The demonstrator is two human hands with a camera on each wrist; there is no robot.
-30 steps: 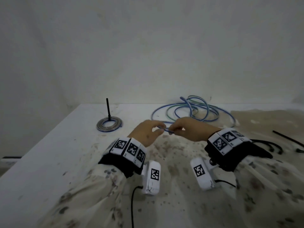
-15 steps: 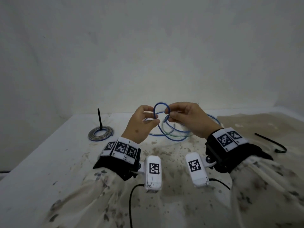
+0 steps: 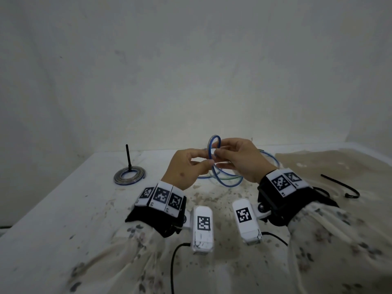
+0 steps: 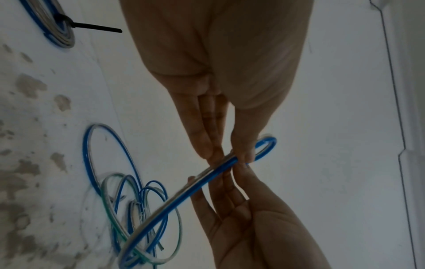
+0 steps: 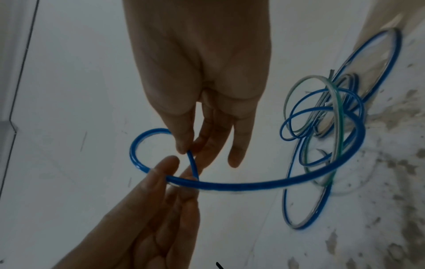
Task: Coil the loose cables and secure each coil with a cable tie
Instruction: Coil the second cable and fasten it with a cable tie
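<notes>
A blue and clear cable (image 3: 214,143) is bent into a small upright loop between my two hands above the table (image 3: 63,209). My left hand (image 3: 209,164) pinches the loop's crossing from the left. The right hand (image 3: 216,158) pinches the same spot from the right. In the left wrist view the left hand (image 4: 230,154) pinches the cable (image 4: 184,191) between thumb and fingers. In the right wrist view the right hand (image 5: 190,149) pinches the cable's thin end beside the loop (image 5: 135,151). The rest of the cable lies in loose tangled rings (image 3: 227,179) under my hands.
A finished coil (image 3: 129,177) bound with a black cable tie (image 3: 128,155) that stands upright lies at the back left. A loose black cable tie (image 3: 339,185) lies at the right on a stained beige cloth (image 3: 328,162). A pale wall runs behind the table.
My hands lifted the cable end off the table and bent it into a small loop. The loop is now tighter and the hands sit closer together.
</notes>
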